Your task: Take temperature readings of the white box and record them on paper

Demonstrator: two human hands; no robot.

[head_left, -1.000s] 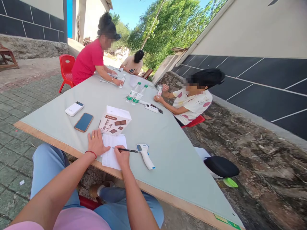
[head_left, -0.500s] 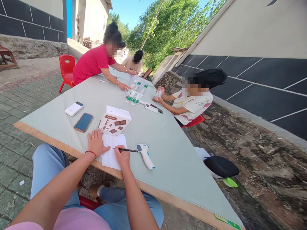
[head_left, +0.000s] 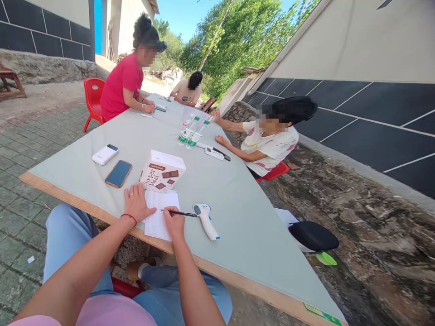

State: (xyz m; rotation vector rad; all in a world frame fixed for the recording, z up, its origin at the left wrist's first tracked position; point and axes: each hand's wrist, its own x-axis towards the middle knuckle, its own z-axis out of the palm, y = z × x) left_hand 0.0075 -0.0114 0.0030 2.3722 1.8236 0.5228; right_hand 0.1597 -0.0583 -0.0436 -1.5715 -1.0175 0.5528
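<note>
My right hand [head_left: 174, 222] grips a black pen [head_left: 183, 213], its tip over a white sheet of paper [head_left: 158, 226] that has faint printed lines. My left hand [head_left: 137, 203] lies flat with fingers spread, across the sheet's left side and the table. Just beyond the paper stands a white box [head_left: 163, 171] printed "Su-per Meal". A phone with a brown edge [head_left: 118, 173] lies left of the box, and a white power bank [head_left: 105, 154] is farther up. Close to the pen's back end rests a white infrared thermometer [head_left: 206, 222].
Two water bottles with green caps [head_left: 193, 135] stand mid-table, near a white device [head_left: 214, 154]. A person in red [head_left: 120, 86] sits at the far left, another [head_left: 186, 90] at the far end, a third [head_left: 268, 149] at right. A black bag [head_left: 314, 235] lies beyond the right edge.
The person in red has drawn back both arms and sits upright. The person at right has moved one hand toward the bottles. My hands have barely moved.
</note>
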